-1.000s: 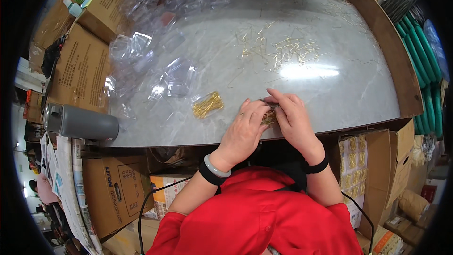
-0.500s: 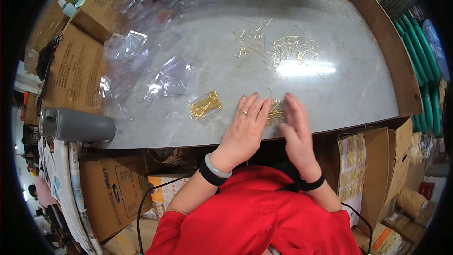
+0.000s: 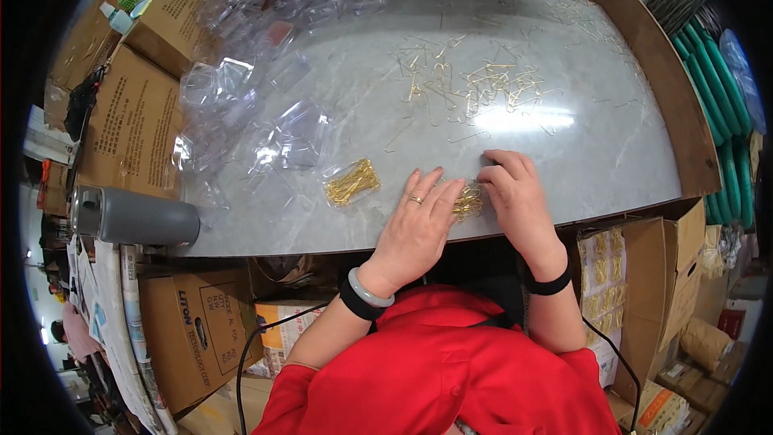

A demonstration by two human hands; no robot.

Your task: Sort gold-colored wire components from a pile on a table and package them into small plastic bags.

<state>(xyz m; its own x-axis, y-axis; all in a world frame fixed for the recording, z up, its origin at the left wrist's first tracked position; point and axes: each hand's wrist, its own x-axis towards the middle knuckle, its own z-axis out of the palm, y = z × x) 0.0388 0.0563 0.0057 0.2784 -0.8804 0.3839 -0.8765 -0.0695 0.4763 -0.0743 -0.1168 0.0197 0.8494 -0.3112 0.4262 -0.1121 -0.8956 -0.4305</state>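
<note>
A small bundle of gold metal hooks (image 3: 468, 202) lies near the table's front edge between my hands. My left hand (image 3: 416, 224) rests at its left side, fingers stretched and slightly apart, with the fingertips on the table and beside the hooks. At the bundle's right edge, my right hand (image 3: 522, 203) has its fingers bent and drawn together; what is between them is hidden. A clear plastic pack filled with gold hooks (image 3: 353, 183) lies to the left of my left hand. Farther back, loose gold hooks (image 3: 503, 84) are scattered over the tabletop.
Clear plastic packs (image 3: 302, 133) are heaped along the grey table's (image 3: 612, 157) left side. A grey bottle (image 3: 145, 217) lies at the front left corner. Cardboard boxes (image 3: 133, 121) stand at the left; a wooden board (image 3: 656, 72) edges the right. A card of hooks (image 3: 602, 286) sits below right.
My right hand has turned from flat and upright beside the hooks to bent fingers at their right edge, and its wrist has shifted right. My left hand has hardly moved.
</note>
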